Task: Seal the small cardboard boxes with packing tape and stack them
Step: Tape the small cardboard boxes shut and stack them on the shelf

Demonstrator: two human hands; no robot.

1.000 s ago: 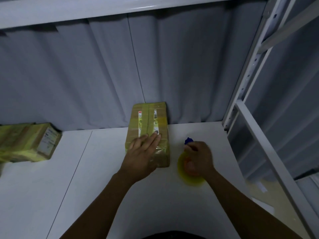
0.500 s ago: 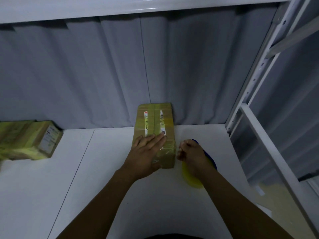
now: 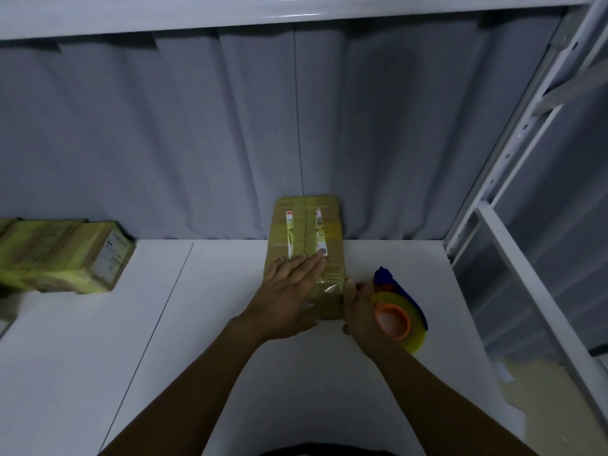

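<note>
Head view. Item one: small cardboard box [image 3: 307,232], wrapped in yellow tape, lay lengthwise at the rear centre of the white table [image 3: 197,324], its far end touching the grey curtain [image 3: 197,143]; position unchanged from half a second before. Left hand [image 3: 289,291]: flat on the box's near half, fingers straight and close together, pressing, as before. Right hand [image 3: 358,307]: fingers curled round the tape dispenser [image 3: 393,320], thumb against the box's near right edge; earlier the hand hid the roll, whereas now its orange core and blue body showed. Clear tape glinted on the box between the hands. Stack of taped boxes [image 3: 62,255]: far left, well apart. White shelf frame [image 3: 513,225]: right side.
</note>
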